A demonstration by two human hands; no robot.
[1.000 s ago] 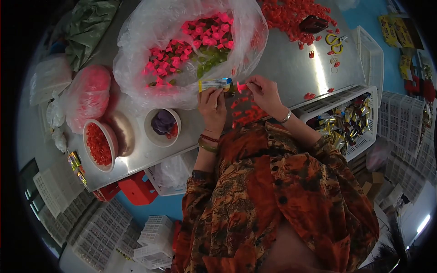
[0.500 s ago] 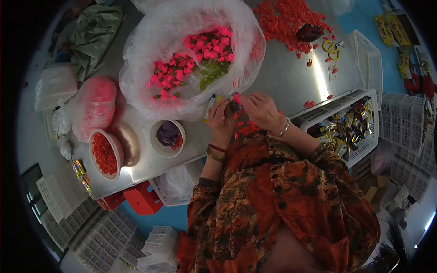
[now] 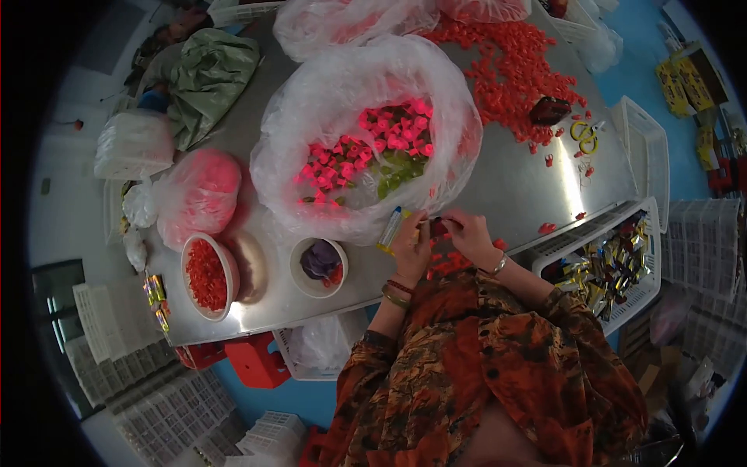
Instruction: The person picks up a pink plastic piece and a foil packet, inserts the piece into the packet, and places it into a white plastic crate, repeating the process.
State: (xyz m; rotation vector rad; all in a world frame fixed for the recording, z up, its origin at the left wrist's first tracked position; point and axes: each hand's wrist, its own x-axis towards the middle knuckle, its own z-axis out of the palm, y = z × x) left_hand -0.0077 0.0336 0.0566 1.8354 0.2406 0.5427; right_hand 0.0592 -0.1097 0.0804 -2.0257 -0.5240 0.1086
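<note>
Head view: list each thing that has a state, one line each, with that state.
Left hand: closed on the tube.
Tube: held, tilted, near end toward the right hand.
Right hand: fingers pinched on a small red cap at the tube's end.
Big bag: open, holding pink and green pieces.
Pink bag: closed.
Red bowl: full.
Crate: part filled with packets.

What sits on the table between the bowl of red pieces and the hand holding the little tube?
In the head view, a smaller bowl holding something purple lies between the red-filled bowl and the left hand.
</note>
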